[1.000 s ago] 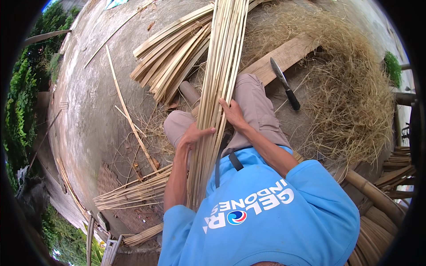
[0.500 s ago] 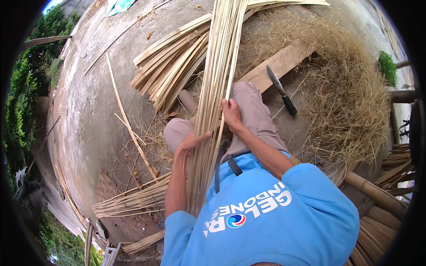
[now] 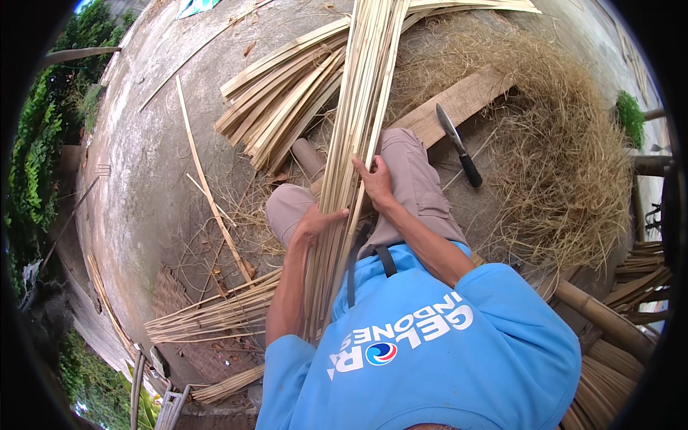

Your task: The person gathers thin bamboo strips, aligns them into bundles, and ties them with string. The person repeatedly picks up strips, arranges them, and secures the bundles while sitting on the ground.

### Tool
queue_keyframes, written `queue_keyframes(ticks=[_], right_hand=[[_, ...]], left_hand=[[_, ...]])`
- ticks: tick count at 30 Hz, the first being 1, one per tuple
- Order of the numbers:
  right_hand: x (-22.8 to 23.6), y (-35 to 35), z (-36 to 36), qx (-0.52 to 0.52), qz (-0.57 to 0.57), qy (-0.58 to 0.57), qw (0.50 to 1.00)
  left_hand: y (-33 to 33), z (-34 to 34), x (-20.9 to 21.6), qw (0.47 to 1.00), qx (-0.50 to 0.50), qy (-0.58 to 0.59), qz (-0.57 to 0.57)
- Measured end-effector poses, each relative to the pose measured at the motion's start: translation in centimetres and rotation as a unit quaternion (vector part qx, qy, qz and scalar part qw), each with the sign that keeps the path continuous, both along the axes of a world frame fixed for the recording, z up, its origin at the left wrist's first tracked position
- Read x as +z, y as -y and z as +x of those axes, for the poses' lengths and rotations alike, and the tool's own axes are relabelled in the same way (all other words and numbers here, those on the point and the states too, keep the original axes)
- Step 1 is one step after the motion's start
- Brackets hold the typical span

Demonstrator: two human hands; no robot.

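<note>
A long bundle of pale bamboo strips lies lengthwise over my lap, from my waist to beyond my knees. My left hand is closed round its left side, the thumb laid across the strips and the other fingers hidden beneath. Slightly farther up, my right hand grips the right edge, one digit reaching over the top of the strips. One strip along that edge stands a little apart from the others near my right hand.
Beyond my left knee lies a fanned pile of strips. A black-handled knife rests right of my knee, by a wooden plank. A heap of thin shavings spreads at the right. More strips lie at my left.
My left thumb has come to lie across the strips, slightly higher than before. A digit of my right hand has moved left over the bundle. The view has shifted slightly.
</note>
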State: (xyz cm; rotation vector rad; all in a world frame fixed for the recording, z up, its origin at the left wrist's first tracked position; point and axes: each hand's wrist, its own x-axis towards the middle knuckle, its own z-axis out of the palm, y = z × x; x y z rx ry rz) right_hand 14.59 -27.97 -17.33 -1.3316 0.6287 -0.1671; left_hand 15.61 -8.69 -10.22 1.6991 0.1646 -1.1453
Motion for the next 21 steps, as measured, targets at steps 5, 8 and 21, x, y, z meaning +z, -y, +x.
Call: queue_keyframes(ticks=[5,8,21], right_hand=[[-0.6,0.5,-0.6,0.004,0.227,0.022,0.974],[-1.3,1.2,-0.4,0.037,0.367,0.027,0.929],[0.4,2.1,-0.9,0.090,0.402,0.039,0.910]], left_hand=[[-0.8,0.5,-0.7,0.998,-0.004,-0.048,-0.042],[-1.1,0.6,-0.9,0.998,0.003,-0.050,-0.043],[-1.9,1.1,-0.3,0.982,0.040,-0.150,-0.109]])
